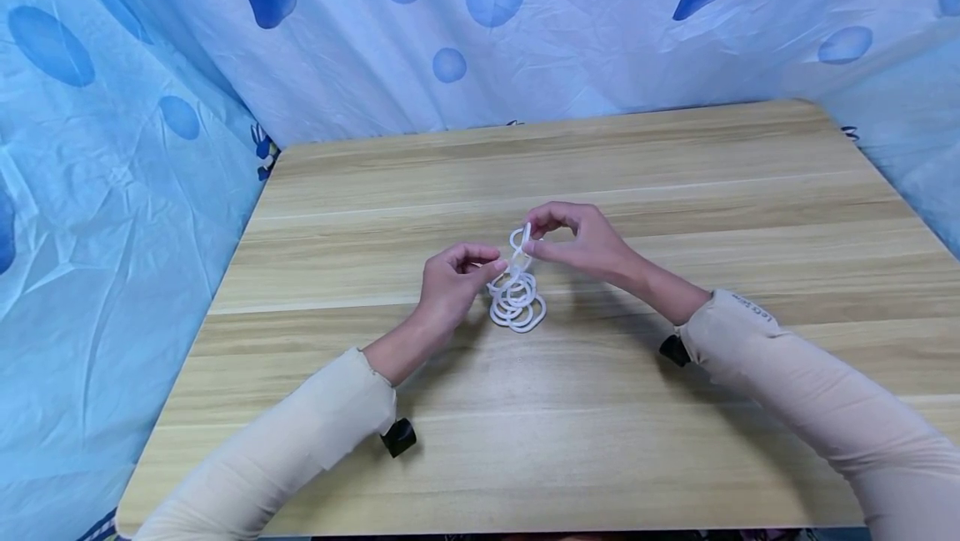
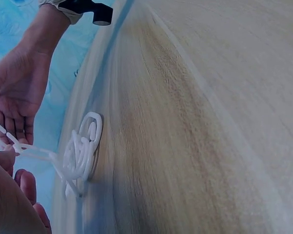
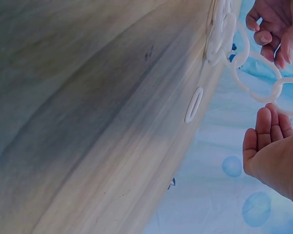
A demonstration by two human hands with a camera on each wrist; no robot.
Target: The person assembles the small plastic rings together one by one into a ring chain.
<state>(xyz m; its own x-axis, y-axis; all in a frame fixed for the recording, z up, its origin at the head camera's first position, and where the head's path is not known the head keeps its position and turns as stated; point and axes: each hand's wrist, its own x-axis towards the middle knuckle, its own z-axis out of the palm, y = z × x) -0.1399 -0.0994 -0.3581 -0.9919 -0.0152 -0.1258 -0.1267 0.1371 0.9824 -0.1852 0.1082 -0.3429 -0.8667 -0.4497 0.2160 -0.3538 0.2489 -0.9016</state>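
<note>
A chain of white plastic rings (image 1: 516, 305) lies partly heaped on the table, and its upper end is lifted. The right hand (image 1: 588, 242) pinches a ring at the raised end between thumb and index finger. Close to the lifted links, the left hand (image 1: 453, 281) has its thumb and index tip together at the chain; its exact hold is partly hidden. Linked rings (image 3: 254, 75) span between the hands in the right wrist view. The heaped rings (image 2: 83, 151) stand out in the left wrist view. One ring (image 3: 194, 105) lies flat a little off from the heap.
The wooden table (image 1: 360, 232) extends around the hands on all sides. A blue patterned cloth (image 1: 450, 49) hangs behind it and along the left. Black wrist cameras (image 1: 399, 438) sit beneath the forearms.
</note>
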